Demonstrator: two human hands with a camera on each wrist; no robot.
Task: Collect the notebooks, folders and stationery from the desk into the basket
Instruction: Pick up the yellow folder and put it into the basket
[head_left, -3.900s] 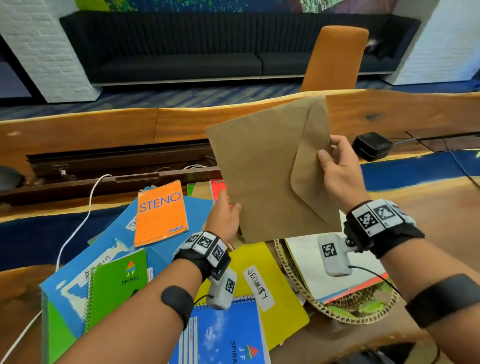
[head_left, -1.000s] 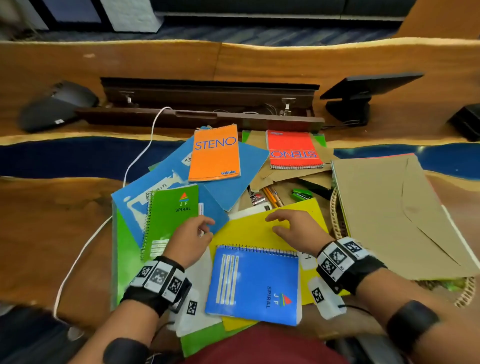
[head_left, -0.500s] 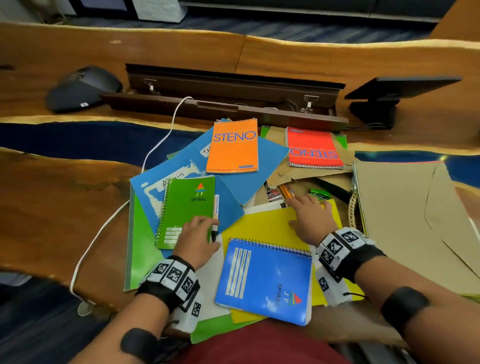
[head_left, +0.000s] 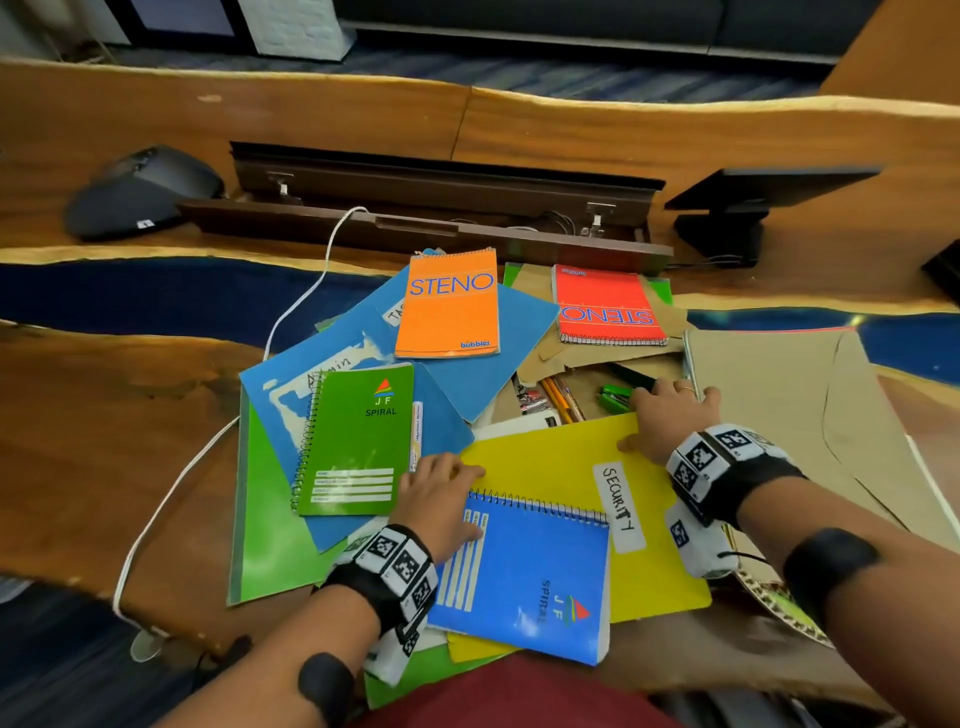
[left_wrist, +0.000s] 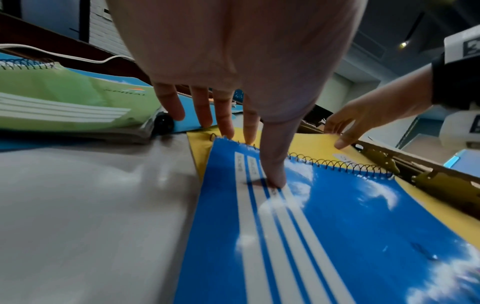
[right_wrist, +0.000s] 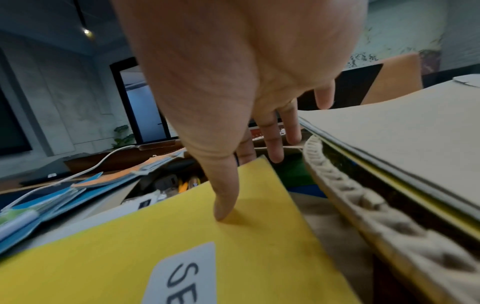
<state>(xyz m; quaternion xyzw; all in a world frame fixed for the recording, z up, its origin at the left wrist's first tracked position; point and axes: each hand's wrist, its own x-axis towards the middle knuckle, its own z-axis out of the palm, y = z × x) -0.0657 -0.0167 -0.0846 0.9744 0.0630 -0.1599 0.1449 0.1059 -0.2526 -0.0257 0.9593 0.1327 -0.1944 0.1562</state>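
Note:
A yellow folder (head_left: 545, 462) labelled SECURITY lies near the desk's front edge, with a blue spiral notebook (head_left: 524, 577) on top of it. My left hand (head_left: 457, 493) lies with its thumb pressed on the notebook (left_wrist: 324, 216) and straight fingers (left_wrist: 228, 127) reaching past the spiral. My right hand (head_left: 660, 410) pinches the folder's far right corner (right_wrist: 246, 205), thumb on top, fingertips over the edge. The woven basket (right_wrist: 337, 179) stands just right of it, with a brown envelope (head_left: 810, 415) lying across it.
Behind lie a green spiral notebook (head_left: 358, 441), a marker (head_left: 415, 434), blue folders (head_left: 493, 364), orange (head_left: 449, 306) and red (head_left: 608, 306) STENO pads, pencils (head_left: 558, 397) and a green stapler (head_left: 615, 397). A white cable (head_left: 291, 322) runs left. A monitor stand (head_left: 737, 208) is at the back right.
The brown envelope, held up earlier, now lies on the basket. My left hand moved from the green notebook to the blue one. My right hand slid right to the yellow folder's corner.

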